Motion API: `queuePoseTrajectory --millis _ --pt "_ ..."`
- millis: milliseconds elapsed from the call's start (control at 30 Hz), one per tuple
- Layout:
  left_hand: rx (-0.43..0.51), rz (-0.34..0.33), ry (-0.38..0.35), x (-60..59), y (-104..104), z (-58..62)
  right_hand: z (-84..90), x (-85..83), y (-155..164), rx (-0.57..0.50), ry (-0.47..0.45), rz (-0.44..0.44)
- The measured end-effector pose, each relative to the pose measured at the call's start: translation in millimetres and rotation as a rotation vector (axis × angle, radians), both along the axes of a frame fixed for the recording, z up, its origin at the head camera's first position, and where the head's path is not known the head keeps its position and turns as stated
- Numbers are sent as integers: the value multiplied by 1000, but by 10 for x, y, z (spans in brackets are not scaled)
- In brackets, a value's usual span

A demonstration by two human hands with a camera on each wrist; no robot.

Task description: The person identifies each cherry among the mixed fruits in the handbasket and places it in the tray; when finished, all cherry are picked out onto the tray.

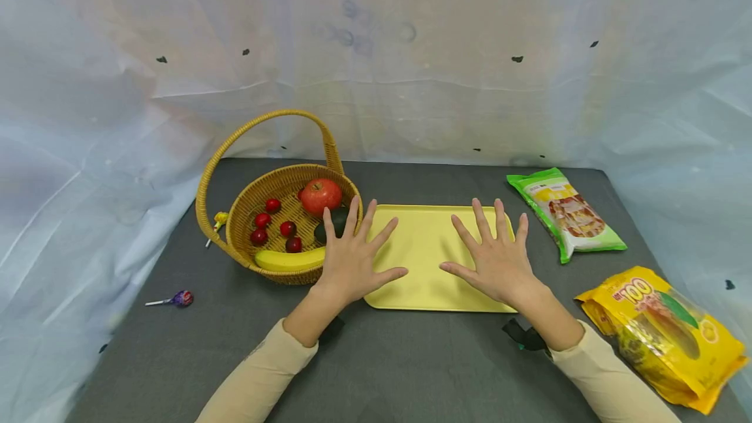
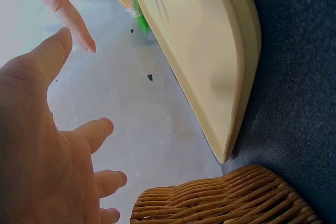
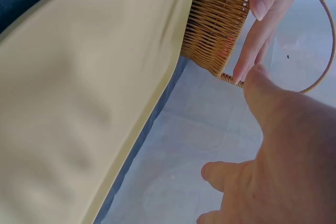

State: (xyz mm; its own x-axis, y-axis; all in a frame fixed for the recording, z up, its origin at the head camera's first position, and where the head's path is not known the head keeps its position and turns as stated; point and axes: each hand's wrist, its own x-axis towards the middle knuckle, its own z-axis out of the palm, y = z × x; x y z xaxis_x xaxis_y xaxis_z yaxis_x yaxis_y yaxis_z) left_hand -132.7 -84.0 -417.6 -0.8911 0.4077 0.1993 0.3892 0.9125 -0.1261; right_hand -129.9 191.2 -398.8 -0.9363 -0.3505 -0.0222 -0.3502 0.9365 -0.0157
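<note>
Head view: a person's left hand and right hand, fingers spread and holding nothing, hover over the near half of a yellow tray on a grey table. Just left of the tray stands a wicker basket holding a banana and an apple; right of the tray, farther back, lies a green packet.

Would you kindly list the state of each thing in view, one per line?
left hand: open, fingers spread, over the tray's left edge
right hand: open, fingers spread, over the tray
yellow tray: flat on the table, nothing lying in it
wicker basket: upright, handle up, filled with fruit
green snack bag: lying flat, looks sealed
yellow snack bag: lying flat, looks sealed
purple lollipop: wrapped, lying on the table
</note>
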Motion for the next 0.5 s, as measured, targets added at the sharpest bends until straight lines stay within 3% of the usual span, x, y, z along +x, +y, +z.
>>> queuePoseTrajectory --millis 200,333,400,500 --pt "6 15 -9 -10 -61 17 33 -39 -50 -10 -9 6" --pt "75 4 7 54 -188 70 40 -139 -57 -83 -21 12" --pt "180 -24 76 115 -299 109 32 -220 -71 -171 -28 39" --pt "452 -87 312 217 -500 185 33 -371 -146 -389 -74 110"
